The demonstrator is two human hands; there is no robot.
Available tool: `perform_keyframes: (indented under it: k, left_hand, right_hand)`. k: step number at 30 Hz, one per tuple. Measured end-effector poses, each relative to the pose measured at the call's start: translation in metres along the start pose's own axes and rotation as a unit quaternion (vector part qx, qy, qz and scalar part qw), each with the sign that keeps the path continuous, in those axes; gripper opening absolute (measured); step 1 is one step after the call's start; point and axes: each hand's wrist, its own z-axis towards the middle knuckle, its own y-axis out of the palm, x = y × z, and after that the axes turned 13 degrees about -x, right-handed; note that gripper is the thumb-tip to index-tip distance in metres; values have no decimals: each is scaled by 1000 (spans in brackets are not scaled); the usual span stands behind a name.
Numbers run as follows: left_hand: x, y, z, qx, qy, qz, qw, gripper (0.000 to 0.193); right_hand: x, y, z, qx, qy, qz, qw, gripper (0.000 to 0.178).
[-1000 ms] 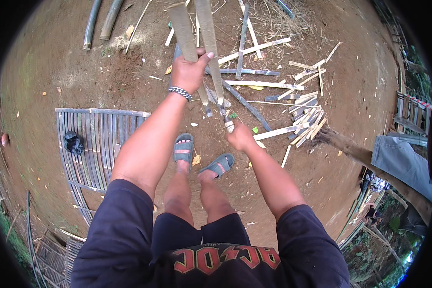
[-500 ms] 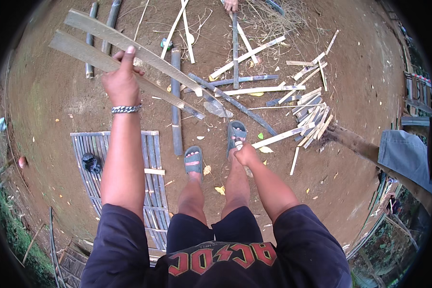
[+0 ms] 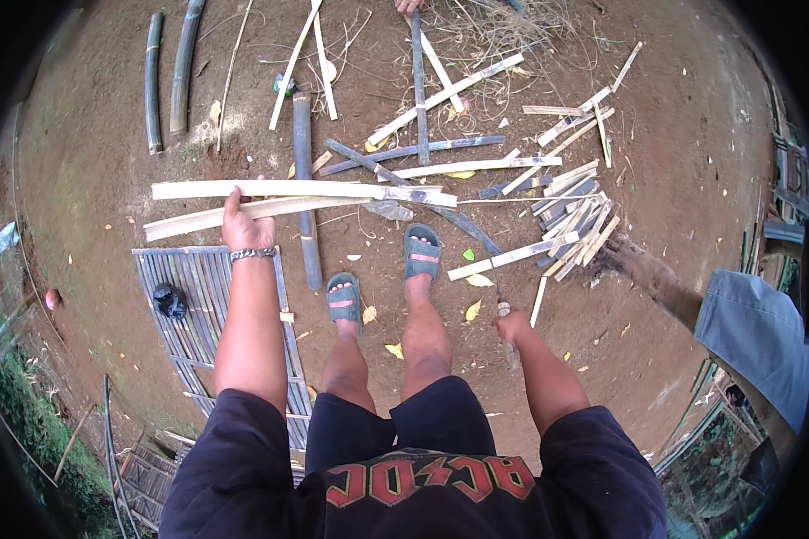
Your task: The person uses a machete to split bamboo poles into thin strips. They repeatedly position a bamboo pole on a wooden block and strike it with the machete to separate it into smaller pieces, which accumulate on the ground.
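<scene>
My left hand point(image 3: 248, 232) is closed round two long split bamboo pieces, holding them crosswise above the ground. The upper bamboo strip point(image 3: 270, 189) shows its pale inner face; the lower bamboo strip point(image 3: 198, 222) converges with it at the right end. To the right of my feet, my right hand point(image 3: 519, 329) grips a knife point(image 3: 511, 354) by its wooden handle. Its dark blade is seen almost edge-on, pointing away from me. Beyond my right foot lie a dark bamboo length point(image 3: 476, 232) and a pale split strip point(image 3: 512, 256).
A bamboo slat panel point(image 3: 193, 328) with a black bundle point(image 3: 168, 301) lies at left. Short cut pieces point(image 3: 575, 220) are heaped at right beside a log point(image 3: 652, 274) draped with grey cloth point(image 3: 753, 337). Another person's hand point(image 3: 410, 7) holds a dark bamboo stick point(image 3: 419, 81) at the far side.
My left hand has lowered and turned the bamboo strips from a slant to nearly level, their pale inner faces now showing. My right hand has moved right with the knife, away from my right foot.
</scene>
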Motion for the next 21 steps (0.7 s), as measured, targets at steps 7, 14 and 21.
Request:
perform_keyframes:
  k: [7, 14, 21]
  left_hand:
    - [-71, -33, -9, 44, -76, -70, 994, 16]
    - [-125, 7, -2, 104, -97, 40, 989, 22]
    - [-121, 96, 38, 54, -128, 183, 973, 33]
  right_hand:
    - [-4, 2, -16, -58, 39, -77, 995, 53]
    - [-45, 2, -19, -84, -29, -49, 995, 51]
    - [-65, 0, 6, -125, -54, 59, 989, 36]
